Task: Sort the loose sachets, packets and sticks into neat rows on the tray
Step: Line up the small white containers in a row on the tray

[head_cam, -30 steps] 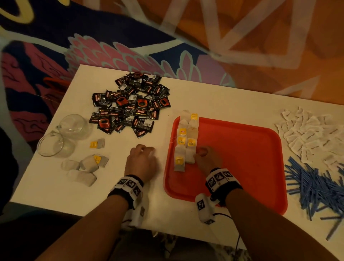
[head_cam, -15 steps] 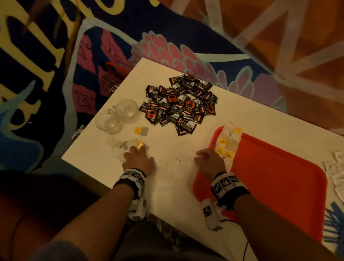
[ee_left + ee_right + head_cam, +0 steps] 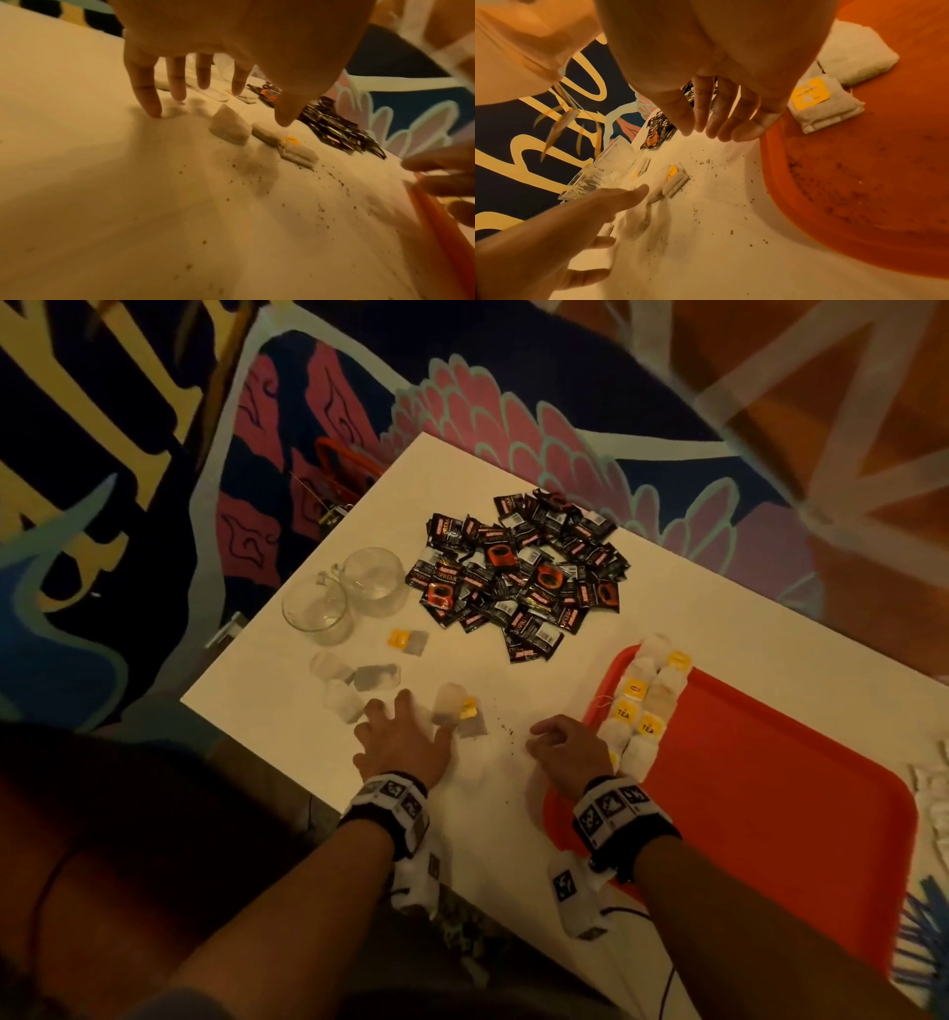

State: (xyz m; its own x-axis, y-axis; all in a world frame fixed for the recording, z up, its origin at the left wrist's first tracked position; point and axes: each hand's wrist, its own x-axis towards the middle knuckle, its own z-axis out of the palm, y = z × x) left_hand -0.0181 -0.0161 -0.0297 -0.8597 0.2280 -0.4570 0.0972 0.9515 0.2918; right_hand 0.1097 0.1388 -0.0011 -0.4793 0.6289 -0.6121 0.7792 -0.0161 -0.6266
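Note:
Two rows of tea bags (image 3: 643,706) with yellow tags lie along the left rim of the red tray (image 3: 770,793). Several loose tea bags (image 3: 452,708) lie on the white table around my left hand (image 3: 411,726). That hand is spread flat, fingertips (image 3: 151,109) touching the table, with two tea bags (image 3: 230,127) just beside its thumb. My right hand (image 3: 557,737) hovers at the tray's left edge (image 3: 777,162), its fingers (image 3: 721,121) straight and together, holding nothing. A pile of black sachets (image 3: 524,577) lies at the back.
Two empty glass cups (image 3: 349,595) stand at the table's left edge, close to the loose tea bags. Tea crumbs (image 3: 706,162) are scattered on the table and in the tray. White packets (image 3: 930,788) and blue sticks (image 3: 919,932) show at the far right edge.
My right hand left the tea-bag rows and came off the tray to the left. My left hand reached left to the loose tea bags and spread out. The head view swung left.

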